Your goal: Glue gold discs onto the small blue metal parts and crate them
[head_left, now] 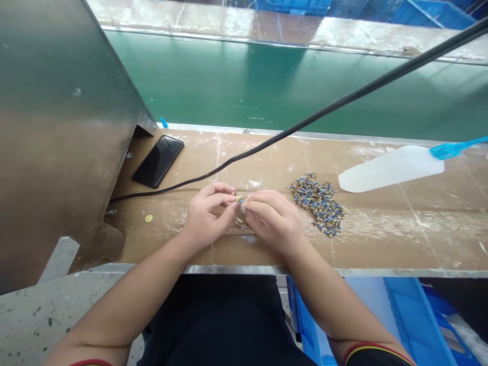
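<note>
My left hand [209, 211] and my right hand [274, 218] meet over the cardboard-covered bench, fingertips almost touching. Between them is a small blue and brass-coloured part [240, 200], pinched by my left thumb and finger. The right fingertips close on its other side, where a bit of silvery metal shows; my fingers hide most of it. Right of my right hand lies a pile of small blue and brass-coloured parts [319, 203]. A few tiny pieces lie on the cardboard under my hands, too small to name.
A black phone [158, 161] and a yellow disc [148, 218] lie to the left, beside a metal housing [64, 122]. A black cable [267, 144] slants across the bench. A whitish plastic bottle [392, 169] lies at right. Beyond runs a green belt [229, 81]; blue crates [412, 315] stand below.
</note>
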`<action>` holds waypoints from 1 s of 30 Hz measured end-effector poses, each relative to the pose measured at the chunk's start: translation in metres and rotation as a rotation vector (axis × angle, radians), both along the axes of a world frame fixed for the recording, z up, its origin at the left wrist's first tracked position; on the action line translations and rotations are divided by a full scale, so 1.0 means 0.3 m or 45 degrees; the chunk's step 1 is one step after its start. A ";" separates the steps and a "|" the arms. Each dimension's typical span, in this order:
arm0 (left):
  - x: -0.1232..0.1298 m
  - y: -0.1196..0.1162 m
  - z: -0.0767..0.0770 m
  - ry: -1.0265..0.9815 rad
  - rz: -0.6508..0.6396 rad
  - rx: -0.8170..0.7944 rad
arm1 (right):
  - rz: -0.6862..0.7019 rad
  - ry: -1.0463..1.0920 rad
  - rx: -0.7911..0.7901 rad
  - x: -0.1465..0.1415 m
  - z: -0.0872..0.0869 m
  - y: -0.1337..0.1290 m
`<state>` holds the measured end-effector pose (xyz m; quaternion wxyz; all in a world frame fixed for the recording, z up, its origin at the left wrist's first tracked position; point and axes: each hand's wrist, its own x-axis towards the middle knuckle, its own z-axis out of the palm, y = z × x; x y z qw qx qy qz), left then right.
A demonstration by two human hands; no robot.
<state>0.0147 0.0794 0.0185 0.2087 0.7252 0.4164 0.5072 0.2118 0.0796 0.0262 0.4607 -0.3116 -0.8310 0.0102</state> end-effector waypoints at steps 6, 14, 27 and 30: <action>-0.001 0.003 0.004 0.081 -0.007 0.106 | 0.089 0.066 -0.025 -0.015 -0.019 0.008; -0.003 -0.006 0.050 0.029 -0.207 -0.134 | -0.044 0.193 -0.088 0.033 0.015 -0.075; 0.054 -0.017 0.069 -0.149 0.011 -0.334 | -2.001 0.531 -1.039 0.824 -0.325 -0.607; 0.052 -0.008 0.054 -0.125 0.048 -0.312 | -1.921 0.305 -1.430 0.872 -0.387 -0.620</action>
